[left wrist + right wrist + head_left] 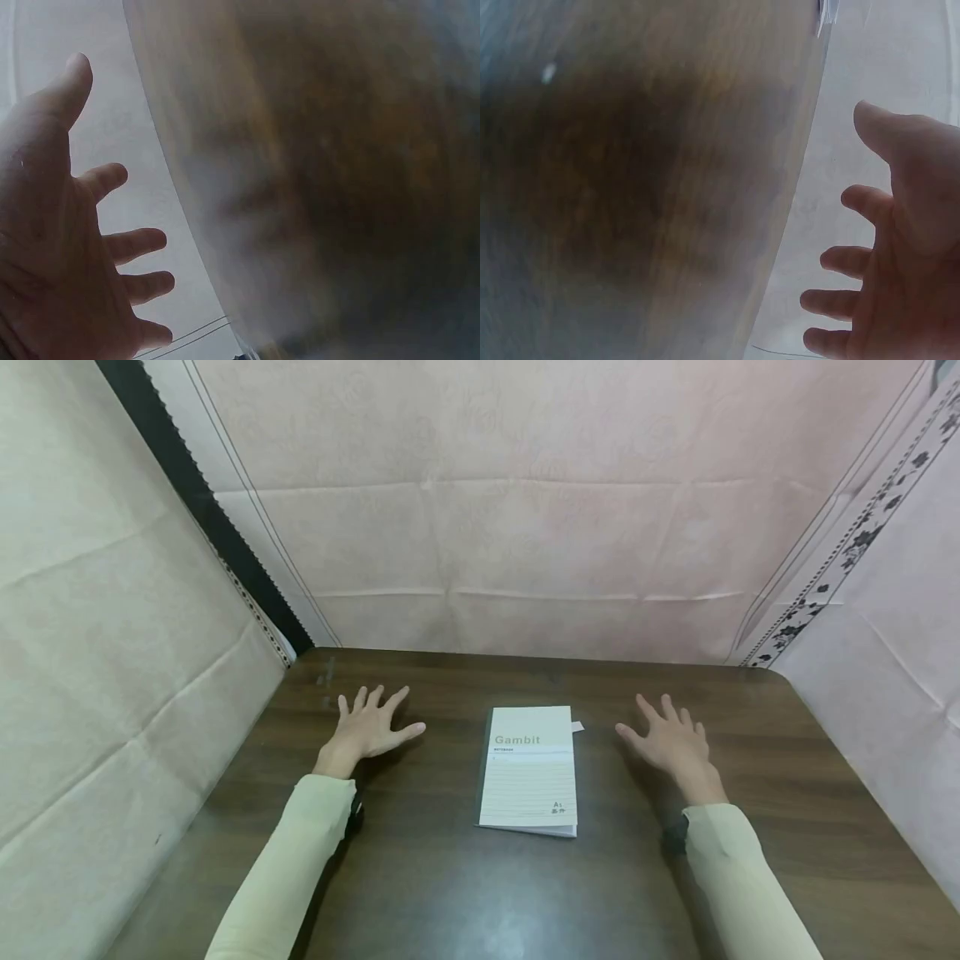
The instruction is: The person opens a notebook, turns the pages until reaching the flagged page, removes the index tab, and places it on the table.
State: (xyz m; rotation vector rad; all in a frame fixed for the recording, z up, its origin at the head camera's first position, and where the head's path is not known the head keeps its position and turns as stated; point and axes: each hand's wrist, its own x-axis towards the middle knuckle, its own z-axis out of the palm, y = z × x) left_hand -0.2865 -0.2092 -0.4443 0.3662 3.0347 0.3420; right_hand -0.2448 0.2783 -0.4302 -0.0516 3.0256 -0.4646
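A white notebook [528, 777] with "Gambit" printed on its cover lies in the middle of the brown table, a small white tab [577, 727] sticking out at its right side. To its left is my left hand [365, 731], fingers spread and holding nothing. My right hand [671, 747] is on the other side, also spread and apart from the notebook. Both palms face the tabletop. The left wrist view shows the left palm [56, 225] with its fingers extended, and in the right wrist view the right palm [907, 247] looks much the same.
The dark wood table [420, 893] has rounded far corners. Pale cloth [487, 543] hangs behind its far edge, with more cloth at the left [127, 693] and right. A black strip [202, 502] runs down the left corner.
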